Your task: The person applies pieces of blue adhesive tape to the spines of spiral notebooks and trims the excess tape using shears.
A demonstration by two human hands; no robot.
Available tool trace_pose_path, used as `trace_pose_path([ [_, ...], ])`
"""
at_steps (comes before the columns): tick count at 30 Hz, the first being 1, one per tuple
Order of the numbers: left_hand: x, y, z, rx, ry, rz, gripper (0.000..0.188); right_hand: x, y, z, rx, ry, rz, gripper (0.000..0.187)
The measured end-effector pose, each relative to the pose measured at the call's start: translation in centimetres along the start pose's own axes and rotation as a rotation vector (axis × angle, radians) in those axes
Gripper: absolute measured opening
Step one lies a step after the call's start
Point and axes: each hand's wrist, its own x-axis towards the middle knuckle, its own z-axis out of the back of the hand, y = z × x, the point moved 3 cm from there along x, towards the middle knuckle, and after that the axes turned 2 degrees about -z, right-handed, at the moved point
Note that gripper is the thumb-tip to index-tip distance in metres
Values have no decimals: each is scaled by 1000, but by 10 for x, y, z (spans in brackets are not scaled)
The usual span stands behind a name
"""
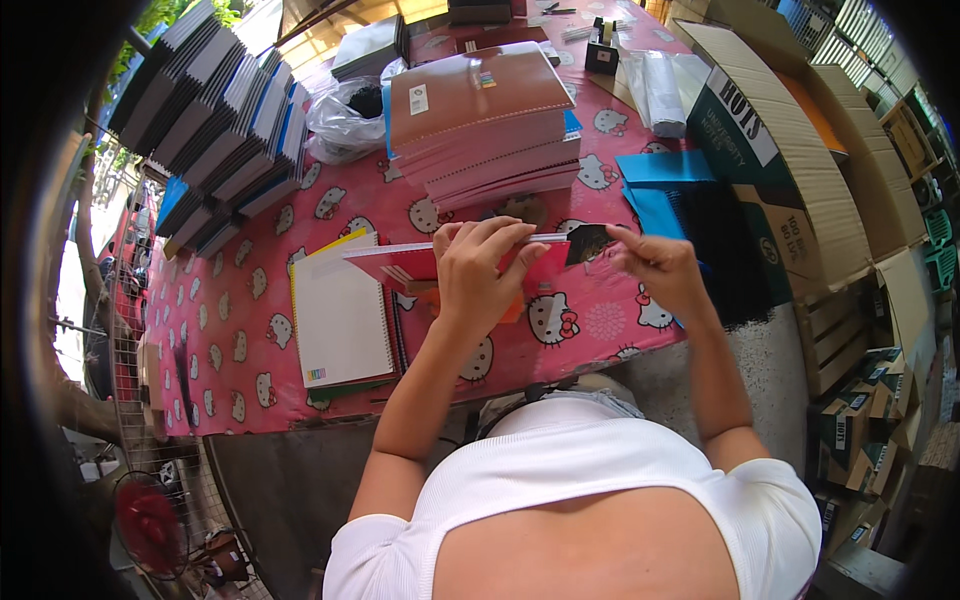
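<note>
Above the near part of the table, my left hand point(480, 262) is closed on a red spiral notebook point(395, 263), its thumb and fingers gripping the upper edge. The notebook is tilted, with the wire-bound edge upward. To its right, my right hand point(655, 265) is closed in a pinch, the index finger pointing left. A small dark flat piece point(588, 244) shows between the notebook's right end and those fingertips; I cannot tell whether they hold it. Left of my left forearm lies a white-topped spiral notebook point(342, 315) on a few others.
A tall stack of brown-covered notebooks point(480, 100) stands just beyond my hands. Black-edged stacks point(215, 110) fill the far left. On the right lie blue covers point(665, 170), a bundle of black strands point(725, 250) and a large cardboard box point(790, 150). A tape dispenser point(602, 50) sits at the back.
</note>
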Motion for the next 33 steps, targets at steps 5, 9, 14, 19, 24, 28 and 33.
trace_pose_path([
  [5,-3,0,-3,-5,7,8,21,-13,43,-56,738,362,-386,94],
  [9,-5,0,2,-34,39,7,20,-6,44,-41,573,336,-420,92],
  [14,-13,-6,5,-37,9,-41,18,11,42,-11,212,-24,-83,29],
  [19,-42,-17,12,-49,-26,-124,21,11,50,-12,109,115,75,24],
  [24,-67,-19,15,-60,10,-141,22,16,58,-20,150,345,48,19],
  [28,-67,-20,16,-63,16,-147,23,17,57,-25,133,359,92,21],
  [33,-64,-17,17,-73,1,-138,23,19,59,-24,80,347,147,20],
])
